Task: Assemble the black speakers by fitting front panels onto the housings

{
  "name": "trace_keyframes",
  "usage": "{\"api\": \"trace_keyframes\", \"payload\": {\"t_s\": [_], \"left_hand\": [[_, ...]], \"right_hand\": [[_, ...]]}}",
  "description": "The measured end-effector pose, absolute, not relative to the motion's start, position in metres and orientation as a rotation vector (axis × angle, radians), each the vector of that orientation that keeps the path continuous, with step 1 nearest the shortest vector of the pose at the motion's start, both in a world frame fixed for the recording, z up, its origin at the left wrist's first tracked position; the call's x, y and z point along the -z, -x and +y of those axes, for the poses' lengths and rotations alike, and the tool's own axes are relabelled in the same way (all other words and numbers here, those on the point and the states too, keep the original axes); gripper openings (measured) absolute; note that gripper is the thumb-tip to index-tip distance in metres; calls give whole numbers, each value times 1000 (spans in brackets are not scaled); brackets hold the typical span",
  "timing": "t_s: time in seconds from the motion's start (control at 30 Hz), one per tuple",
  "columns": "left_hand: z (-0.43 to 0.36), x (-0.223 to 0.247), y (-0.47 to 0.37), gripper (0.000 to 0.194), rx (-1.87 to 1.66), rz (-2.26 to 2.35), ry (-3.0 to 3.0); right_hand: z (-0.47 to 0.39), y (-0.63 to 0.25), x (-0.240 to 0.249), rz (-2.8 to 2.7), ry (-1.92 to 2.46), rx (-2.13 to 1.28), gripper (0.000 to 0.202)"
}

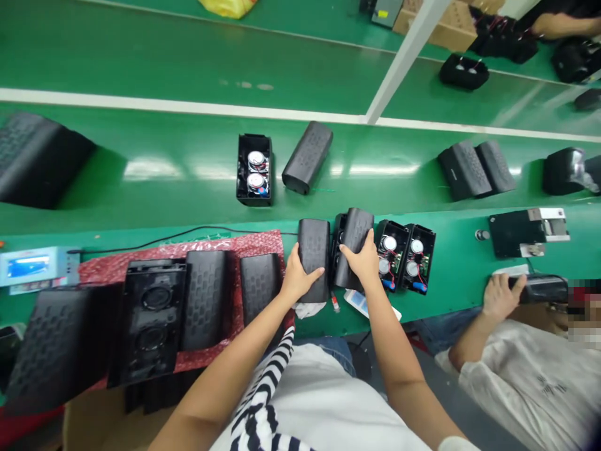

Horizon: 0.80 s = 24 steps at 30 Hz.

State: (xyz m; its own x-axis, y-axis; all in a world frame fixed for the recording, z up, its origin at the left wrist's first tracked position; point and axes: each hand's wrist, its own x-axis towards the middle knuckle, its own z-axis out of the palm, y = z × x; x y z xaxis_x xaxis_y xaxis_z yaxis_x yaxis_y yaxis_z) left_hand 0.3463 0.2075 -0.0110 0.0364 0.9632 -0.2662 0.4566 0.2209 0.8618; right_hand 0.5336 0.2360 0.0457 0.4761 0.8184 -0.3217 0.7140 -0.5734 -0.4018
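Observation:
My left hand (299, 280) grips a black textured speaker shell (314, 241) that stands on the bench, its thumb lying across the front. A white crumpled cloth or bag (310, 309) shows beneath that shell. My right hand (365, 258) is closed round a second black speaker cover (355, 233), tilted slightly. Partly hidden behind this cover is a speaker housing (339, 228). To the right of my right hand lie two open speaker housings, one nearer (395, 243) and one farther (425, 252), with round drivers, red wires and blue parts inside.
Black speaker shells (206, 294) rest on red bubble wrap (277, 238) at left. An open housing (255, 166) and a cover (310, 153) lie on the green belt (178, 138). At right, a co-worker's hand (500, 297) touches a black shell (544, 288) near a metal fixture (509, 233).

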Motion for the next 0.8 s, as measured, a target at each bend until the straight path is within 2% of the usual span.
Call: {"api": "trace_keyframes", "payload": {"t_s": [0.37,0.6,0.67,0.8], "left_hand": [[206,15,-341,99,-644,1557,-1335],[205,13,-342,97,-681,1555,-1329],[205,12,-342,96,-688,1562,-1309],[205,7,-343,95,-669,1558,-1314]], "right_hand": [[228,-520,-18,-1493,2616,-486,100],[233,-515,-25,-1526,2659,-551,99],[239,-522,-38,-1562,2649,-541,93],[253,-532,-52,-1559,2499,-141,73]]}}
